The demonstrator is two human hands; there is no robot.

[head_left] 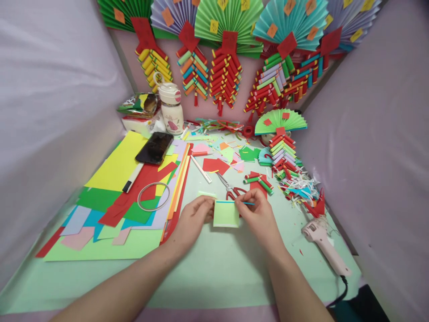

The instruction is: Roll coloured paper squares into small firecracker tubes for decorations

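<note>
Between my hands is a small light green paper square (226, 215), held above the table. A thin blue paper strip (225, 202) lies along its top edge and sticks out past the right side. My left hand (195, 217) pinches the square's left edge. With thumb and fingers closed, my right hand (256, 210) grips the strip near the square's upper right corner. Just beyond them lie red-handled scissors (229, 187), partly behind my right hand. Red and green paper rolls (258, 182) rest near a red paper piece.
Stacked coloured paper (130, 243) fills the left, with a phone (154, 148) and a metal ring (153, 197) on it. A glue gun (325, 248) lies right, its cord running off the edge. A bottle (171, 109) stands behind; paper fans (229, 18) hang on the wall.
</note>
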